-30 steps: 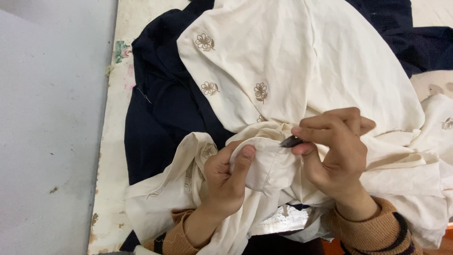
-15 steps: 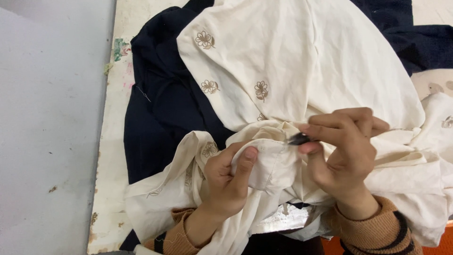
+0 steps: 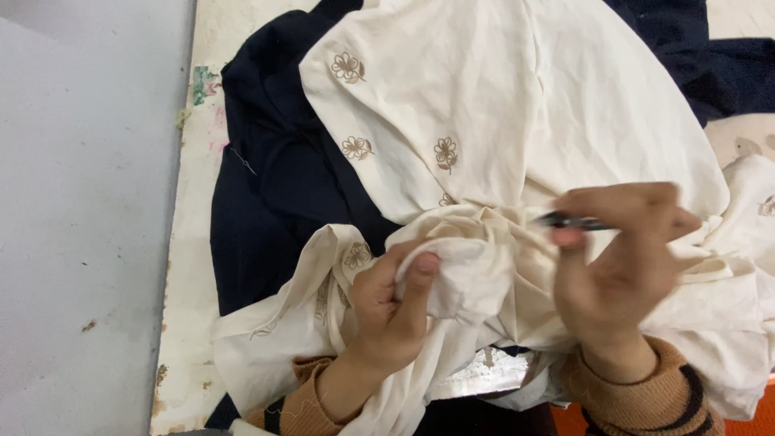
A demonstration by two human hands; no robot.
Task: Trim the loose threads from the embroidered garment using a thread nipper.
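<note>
Since the earlier frames the right hand (image 3: 622, 266) has lifted a little and drifted right, away from the bunched fold, and it now shows blurred; the left hand (image 3: 395, 303) sits where it was.

That right hand is closed narrow on a small dark tool (image 3: 569, 220), pinched between thumb and forefinger — too blurred to tell its kind. The left hand is closed on a gathered fold of the cream cloth (image 3: 517, 121), thumb pressed on top of the bunch, fingers tucked under.

Most of the cream cloth spreads across the middle and far right of the scene, with small brown embroidered flowers (image 3: 349, 67) along its left part; its near edge is heaped up between the two hands. Under it lies a dark navy cloth (image 3: 274, 186), showing at left and far right, all on a worn pale table (image 3: 190, 242) with paint stains. Grey floor (image 3: 81, 202) runs down the left.

By my judgement the cream cloth is light, soft and limp — it will sag and slide unless bunched, so a firm pinch on a gathered fold close to the worked spot holds it best. Embroidered spots look a bit stiffer and may snag.
</note>
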